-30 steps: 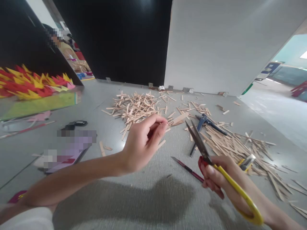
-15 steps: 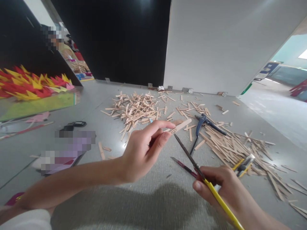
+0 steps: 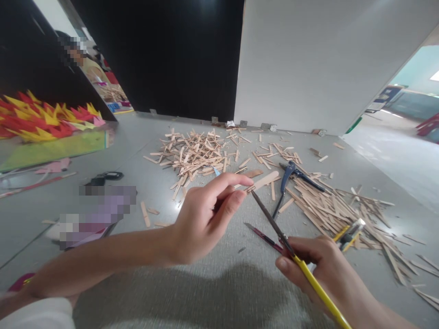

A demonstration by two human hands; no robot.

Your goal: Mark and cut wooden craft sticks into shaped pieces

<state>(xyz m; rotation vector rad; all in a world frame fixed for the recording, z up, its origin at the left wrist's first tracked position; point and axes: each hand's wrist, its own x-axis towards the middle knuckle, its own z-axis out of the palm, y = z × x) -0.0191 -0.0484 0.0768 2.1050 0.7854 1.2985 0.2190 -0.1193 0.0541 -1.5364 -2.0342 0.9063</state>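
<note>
My left hand (image 3: 202, 219) is closed in a pinch on the near end of a flat wooden craft stick (image 3: 267, 179), which points away to the right. A small cut or notch seems to show in the stick beside my fingertips. My right hand (image 3: 315, 265) grips a long slim tool with dark metal jaws or blades and a yellow handle (image 3: 315, 285), seen nearly edge-on. Its tip is at or very near the stick, just right of my left thumb; I cannot tell whether they touch. Below the tool lies a thin maroon-handled craft knife (image 3: 264, 236).
Loose sticks form a pile (image 3: 195, 153) ahead, and split strips (image 3: 318, 205) spread at right. Among them lie a blue-handled tool (image 3: 291, 171) and a yellow utility knife (image 3: 350, 235). Red and yellow paper flames (image 3: 48, 116) stand left. Upright panels (image 3: 291, 64) rise behind; a person (image 3: 92, 68) sits beyond.
The stick and the tool's tip have shifted slightly to the right. Both hands keep their grips, and the view has moved very little.
</note>
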